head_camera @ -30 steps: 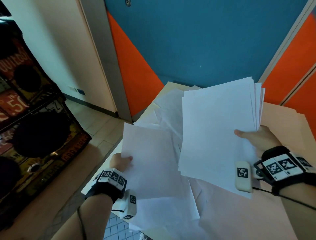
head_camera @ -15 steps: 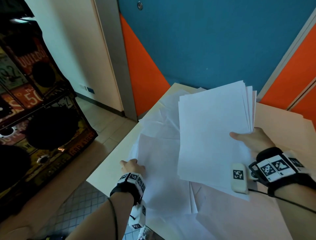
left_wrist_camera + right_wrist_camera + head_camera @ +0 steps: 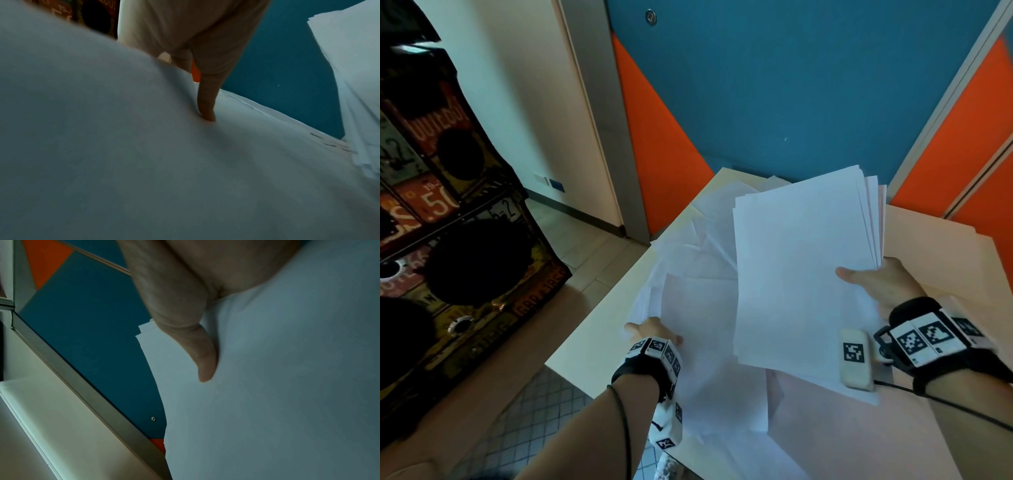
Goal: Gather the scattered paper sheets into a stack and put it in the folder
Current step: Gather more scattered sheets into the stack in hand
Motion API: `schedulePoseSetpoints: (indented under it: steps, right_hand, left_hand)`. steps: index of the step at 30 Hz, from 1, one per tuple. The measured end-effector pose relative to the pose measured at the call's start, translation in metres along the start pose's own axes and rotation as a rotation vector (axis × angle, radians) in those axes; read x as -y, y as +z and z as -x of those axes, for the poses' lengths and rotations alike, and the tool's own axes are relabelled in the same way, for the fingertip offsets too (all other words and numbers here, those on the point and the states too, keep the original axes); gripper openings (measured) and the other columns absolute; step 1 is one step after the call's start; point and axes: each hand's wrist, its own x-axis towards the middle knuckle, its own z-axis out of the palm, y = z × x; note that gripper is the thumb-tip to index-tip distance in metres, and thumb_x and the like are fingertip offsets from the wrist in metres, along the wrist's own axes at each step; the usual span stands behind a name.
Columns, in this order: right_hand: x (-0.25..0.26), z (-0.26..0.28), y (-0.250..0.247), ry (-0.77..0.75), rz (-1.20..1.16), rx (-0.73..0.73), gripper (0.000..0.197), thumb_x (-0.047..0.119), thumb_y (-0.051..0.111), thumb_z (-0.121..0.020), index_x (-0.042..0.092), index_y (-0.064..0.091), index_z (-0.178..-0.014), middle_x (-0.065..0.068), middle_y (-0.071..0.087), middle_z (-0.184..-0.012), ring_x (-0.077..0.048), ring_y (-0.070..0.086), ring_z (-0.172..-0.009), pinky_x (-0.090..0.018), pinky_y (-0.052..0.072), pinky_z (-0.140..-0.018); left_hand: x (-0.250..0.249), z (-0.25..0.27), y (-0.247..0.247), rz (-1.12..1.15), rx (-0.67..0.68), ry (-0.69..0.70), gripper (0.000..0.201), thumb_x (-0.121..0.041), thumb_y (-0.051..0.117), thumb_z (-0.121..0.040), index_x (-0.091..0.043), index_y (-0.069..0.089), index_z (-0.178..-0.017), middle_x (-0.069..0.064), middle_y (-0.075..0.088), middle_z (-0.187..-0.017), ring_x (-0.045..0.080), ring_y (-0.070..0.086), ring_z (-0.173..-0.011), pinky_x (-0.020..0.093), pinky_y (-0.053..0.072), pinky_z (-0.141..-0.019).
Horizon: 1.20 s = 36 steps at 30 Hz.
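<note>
My right hand point(image 3: 876, 281) holds a stack of white sheets point(image 3: 798, 267) tilted above the table, thumb point(image 3: 197, 353) pressed on the top sheet point(image 3: 277, 386). My left hand point(image 3: 652, 329) is low at the table's left side. It pinches the left edge of a single sheet point(image 3: 705, 342). One finger point(image 3: 206, 104) lies on top of that sheet, and the paper bulges up over the other fingers. More loose white sheets point(image 3: 698, 246) lie overlapping on the table behind it. A beige folder point(image 3: 945, 246) lies flat on the right, partly under the stack.
The pale table point(image 3: 592, 346) ends close to my left hand, with tiled floor point(image 3: 534, 421) beyond its edge. A dark cabinet covered in number plates point(image 3: 448, 240) stands to the left. A blue and orange wall panel point(image 3: 791, 85) closes off the far side.
My left hand has come down from a raised position with its sheet to table level and moved forward. The right hand keeps its stack in about the same place.
</note>
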Motion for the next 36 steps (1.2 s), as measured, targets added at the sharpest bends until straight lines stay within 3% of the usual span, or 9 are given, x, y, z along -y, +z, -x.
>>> schedulePoseSetpoints:
  steps: [2, 4, 6, 10, 13, 18, 20, 25, 36]
  right_hand:
    - [-0.002, 0.000, -0.001, 0.003, -0.015, -0.001, 0.061, 0.023, 0.077, -0.074, -0.001, 0.050, -0.123, -0.013, 0.059, -0.120, -0.030, 0.055, -0.113, -0.044, 0.041, -0.103]
    - [-0.002, 0.000, -0.004, 0.007, -0.014, -0.009, 0.059, 0.020, 0.076, -0.076, -0.002, 0.049, -0.123, -0.012, 0.058, -0.120, -0.030, 0.054, -0.114, -0.045, 0.040, -0.104]
    - [-0.002, -0.003, -0.007, 0.012, -0.022, -0.012, 0.058, 0.019, 0.075, -0.077, -0.004, 0.048, -0.123, -0.011, 0.057, -0.120, -0.027, 0.053, -0.113, -0.043, 0.040, -0.104]
    - [-0.005, -0.009, -0.012, 0.018, -0.029, -0.006, 0.073, 0.026, 0.079, -0.070, -0.001, 0.046, -0.129, -0.015, 0.056, -0.128, -0.032, 0.053, -0.118, -0.048, 0.040, -0.104]
    - [-0.006, -0.011, -0.011, 0.027, -0.056, -0.005, 0.077, 0.026, 0.080, -0.069, 0.000, 0.044, -0.132, -0.015, 0.053, -0.133, -0.032, 0.051, -0.121, -0.049, 0.039, -0.106]
    - [-0.003, -0.013, -0.009, 0.036, -0.058, -0.042, 0.075, 0.020, 0.076, -0.076, -0.004, 0.037, -0.136, -0.015, 0.046, -0.139, -0.032, 0.044, -0.128, -0.046, 0.034, -0.109]
    - [-0.002, -0.014, -0.009, 0.032, -0.064, -0.049, 0.076, 0.020, 0.076, -0.076, -0.004, 0.036, -0.136, -0.015, 0.046, -0.140, -0.032, 0.044, -0.128, -0.046, 0.034, -0.109]
    - [-0.005, -0.016, -0.010, 0.053, -0.074, -0.063, 0.076, 0.017, 0.073, -0.079, -0.004, 0.032, -0.139, -0.017, 0.040, -0.144, -0.033, 0.039, -0.132, -0.045, 0.032, -0.111]
    - [0.002, -0.011, -0.007, 0.079, -0.106, -0.090, 0.073, 0.017, 0.072, -0.080, -0.003, 0.033, -0.138, -0.016, 0.040, -0.144, -0.033, 0.039, -0.132, -0.044, 0.031, -0.111]
  left_hand:
    - [0.000, -0.004, 0.000, -0.013, 0.007, 0.051, 0.045, -0.034, 0.065, -0.082, -0.012, 0.052, -0.119, 0.008, 0.042, -0.114, 0.023, 0.046, -0.090, 0.031, 0.041, -0.080]
    - [0.002, -0.004, -0.002, 0.010, -0.022, 0.101, 0.013, -0.021, 0.066, -0.082, -0.015, 0.059, -0.091, 0.003, 0.051, -0.089, 0.027, 0.055, -0.091, 0.030, 0.046, -0.078]
    - [0.005, -0.006, -0.004, 0.072, -0.115, 0.162, 0.026, -0.008, 0.060, -0.082, -0.019, 0.044, -0.066, 0.001, 0.044, -0.069, 0.026, 0.050, -0.079, 0.027, 0.042, -0.069]
    - [-0.001, 0.003, -0.025, 0.095, -0.268, 0.345, 0.008, -0.006, 0.055, -0.085, -0.011, 0.057, -0.091, 0.011, 0.063, -0.090, 0.025, 0.051, -0.078, 0.026, 0.037, -0.066]
    - [-0.010, 0.015, -0.048, 0.160, -0.343, 0.464, 0.029, -0.002, 0.056, -0.086, -0.012, 0.050, -0.113, 0.012, 0.063, -0.111, 0.026, 0.056, -0.084, 0.029, 0.038, -0.067]
    - [-0.025, 0.030, -0.094, 0.269, -0.386, 0.537, 0.065, 0.000, 0.066, -0.079, -0.010, 0.031, -0.133, 0.019, 0.059, -0.114, 0.031, 0.056, -0.102, 0.035, 0.043, -0.081]
    - [-0.030, 0.032, -0.114, 0.245, -0.363, 0.531, 0.061, -0.004, 0.070, -0.077, -0.008, 0.039, -0.129, 0.012, 0.056, -0.108, 0.027, 0.053, -0.103, 0.032, 0.042, -0.082]
    - [-0.039, 0.040, -0.151, 0.103, -0.343, 0.696, 0.016, -0.008, 0.072, -0.074, -0.009, 0.057, -0.081, 0.002, 0.055, -0.072, 0.024, 0.053, -0.075, 0.024, 0.032, -0.053]
    - [-0.066, 0.062, -0.196, 0.271, -0.389, 1.080, 0.028, -0.004, 0.070, -0.078, -0.032, 0.065, -0.076, -0.014, 0.067, -0.064, -0.008, 0.058, -0.052, 0.005, 0.042, -0.051]
